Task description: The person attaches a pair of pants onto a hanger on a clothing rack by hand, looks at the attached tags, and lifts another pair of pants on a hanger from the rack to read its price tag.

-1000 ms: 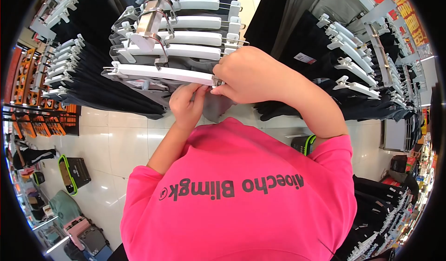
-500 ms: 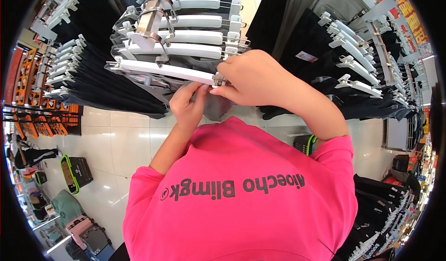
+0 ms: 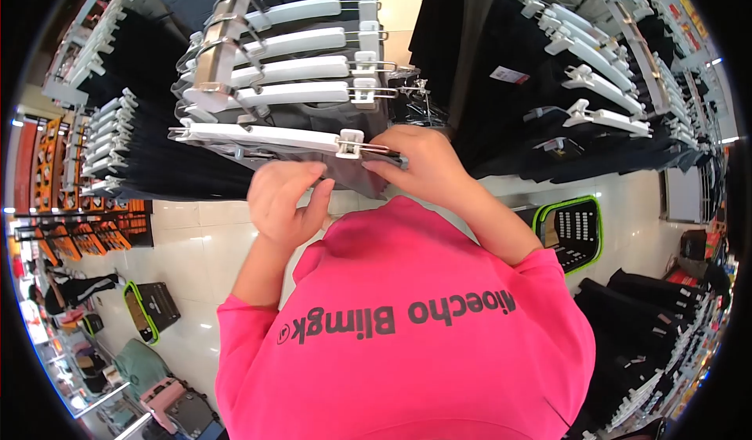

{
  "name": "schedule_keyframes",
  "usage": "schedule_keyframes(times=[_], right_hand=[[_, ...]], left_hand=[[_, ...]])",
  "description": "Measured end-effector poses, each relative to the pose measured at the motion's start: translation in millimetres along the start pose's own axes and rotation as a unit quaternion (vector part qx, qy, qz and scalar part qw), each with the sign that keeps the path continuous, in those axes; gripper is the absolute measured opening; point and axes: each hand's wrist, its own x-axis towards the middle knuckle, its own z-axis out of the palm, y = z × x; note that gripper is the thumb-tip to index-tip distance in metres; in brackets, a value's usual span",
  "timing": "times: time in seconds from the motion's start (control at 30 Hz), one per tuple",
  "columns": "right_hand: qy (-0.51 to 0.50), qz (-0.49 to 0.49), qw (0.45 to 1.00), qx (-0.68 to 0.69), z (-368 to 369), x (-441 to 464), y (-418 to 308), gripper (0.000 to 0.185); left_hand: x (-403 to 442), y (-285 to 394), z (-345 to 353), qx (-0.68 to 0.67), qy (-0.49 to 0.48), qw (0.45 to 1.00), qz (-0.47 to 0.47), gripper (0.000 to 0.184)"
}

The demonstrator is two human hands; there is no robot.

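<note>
White hanger (image 3: 266,135), half-ringed at right end by curled right hand (image 3: 423,158), 12 o'clock from shirt (image 3: 407,362), firm hold unclear | just parted from left hand (image 3: 283,197), 10 o'clock, thumb and forefinger spread, seemingly empty | so tended one-handed, 11 o'clock, above grey trousers (image 3: 356,175) | backed by more hangers (image 3: 301,43)

I get solid white on the front hanger (image 3: 266,138) and its clip (image 3: 350,144), mid-grey on the garment (image 3: 363,180) under it. Rail (image 3: 222,58): silvery w/ brownish glints. Shirt (image 3: 407,369): hot pink, plain exc. blk lettering (image 3: 376,321). Left-rack clothes (image 3: 176,166) blk; right-rack clothes (image 3: 501,123) blk too, w/ a white-and-red tag (image 3: 510,74). Right basket (image 3: 600,229): blk, bright-green rim; left basket (image 3: 162,305), same combo. Floor (image 3: 188,272): shiny cream tiles, grid pattern. On my screen's L edge: orange display (image 3: 48,162), blk garment w/ white stripes (image 3: 90,288), pink suitcase (image 3: 163,399).
</note>
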Motion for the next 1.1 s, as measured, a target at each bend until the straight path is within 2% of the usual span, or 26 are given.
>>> schedule_keyframes(times=[0.07, 0.1, 0.13, 0.2, 0.27, 0.33, 0.37, 0.4, 0.47, 0.53, 0.6, 0.67, 0.77, 0.83, 0.93, 1.1], right_hand=[[0.053, -0.009, 0.998, 0.043, 6.9, -4.8, 4.0, 0.019], [0.058, -0.006, 0.997, 0.042, 7.5, -6.0, 3.3, 0.019], [0.068, -0.009, 0.997, 0.045, 8.3, -7.5, 2.2, 0.018], [0.083, -0.008, 0.995, 0.047, 10.0, -9.4, 1.2, 0.016], [0.118, -0.034, 0.991, 0.049, 11.4, -9.8, 2.7, 0.016], [0.144, -0.045, 0.987, 0.059, 18.5, -9.1, 8.6, 0.017], [0.164, -0.06, 0.982, 0.069, 21.1, -9.7, 10.4, 0.018], [0.168, -0.058, 0.982, 0.068, 21.8, -11.4, 10.0, 0.018], [0.128, -0.013, 0.99, 0.061, 22.9, -14.2, 8.7, 0.018], [0.14, -0.014, 0.988, 0.058, 24.1, -14.9, 8.1, 0.018], [0.149, -0.015, 0.987, 0.058, 26.4, -15.9, 7.8, 0.018], [0.144, -0.013, 0.987, 0.073, 27.3, -15.7, 9.3, 0.018], [0.109, -0.01, 0.991, 0.081, 21.2, -15.8, 3.1, 0.017], [0.123, -0.019, 0.989, 0.078, 23.7, -16.1, 4.0, 0.017], [0.145, -0.037, 0.986, 0.068, 27.8, -15.2, 7.8, 0.016], [0.169, -0.058, 0.982, 0.063, 30.0, -14.0, 11.7, 0.015]], left_hand=[[36.4, 10.0, -12.0, 0.052, -0.117, 0.992, 0.019, 0.031], [50.4, 9.0, -14.5, 0.042, -0.181, 0.982, 0.021, 0.043], [62.0, 10.4, -15.0, 0.039, -0.184, 0.982, 0.025, 0.043], [78.9, 12.9, -14.3, 0.045, -0.348, 0.936, 0.011, 0.048], [85.1, 11.1, -13.7, 0.057, -0.376, 0.925, 0.017, 0.049], [90.8, 7.1, -15.6, 0.065, -0.447, 0.892, -0.016, 0.048], [98.5, 8.0, -15.0, 0.052, -0.453, 0.89, -0.015, 0.043], [105.5, 7.5, -14.6, 0.051, -0.454, 0.889, -0.011, 0.043], [116.2, 4.6, -13.7, 0.077, -0.534, 0.841, -0.047, 0.036], [123.4, 1.3, -9.2, 0.049, -0.51, 0.858, -0.027, 0.031], [131.4, 0.4, -5.5, 0.031, -0.557, 0.829, -0.032, 0.03], [130.5, 0.9, -2.7, 0.025, -0.548, 0.836, -0.016, 0.03], [136.2, 5.6, -1.6, 0.051, -0.58, 0.813, 0.007, 0.031], [139.6, 6.1, 0.7, 0.06, -0.604, 0.795, 0.02, 0.031], [139.2, 5.2, 1.9, 0.072, -0.599, 0.795, 0.06, 0.031], [141.3, 3.1, 2.8, 0.056, -0.59, 0.803, 0.055, 0.028]])
